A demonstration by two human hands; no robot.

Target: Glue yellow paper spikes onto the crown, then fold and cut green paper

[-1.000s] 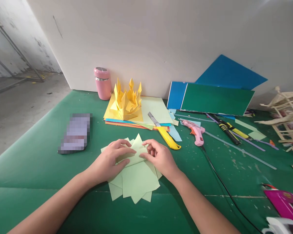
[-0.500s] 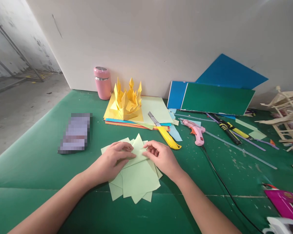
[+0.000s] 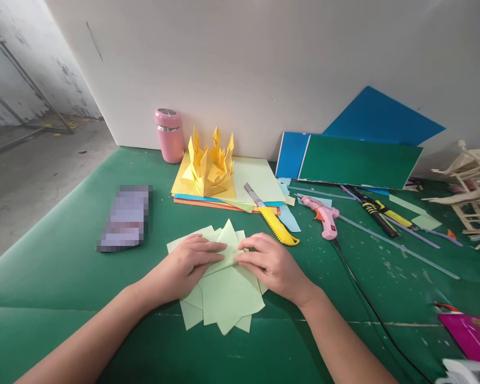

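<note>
A folded piece of light green paper [image 3: 228, 247], with its pointed tip facing away from me, lies on top of a loose pile of square light green sheets [image 3: 232, 298]. My left hand [image 3: 192, 261] rests over the left side of the fold, its fingers stretched out flat against the paper. On the other side, my right hand [image 3: 270, 264] has its fingers bent together, the tips and thumb closed at the fold's right edge. The paper under both hands is hidden.
Behind the pile, a yellow utility knife [image 3: 278, 224] leans on stacked coloured paper [image 3: 260, 178] bearing a yellow folded-paper crown [image 3: 212, 170]. A pink glue gun [image 3: 324, 216] with a cord is to the right. A pixelated phone-like object [image 3: 126, 216] lies left, a pink flask [image 3: 170, 138] behind.
My left fingers have flattened further over the fold. My right hand has turned slightly, and its fingers have straightened somewhat along the paper's edge. The view has shifted a little.
</note>
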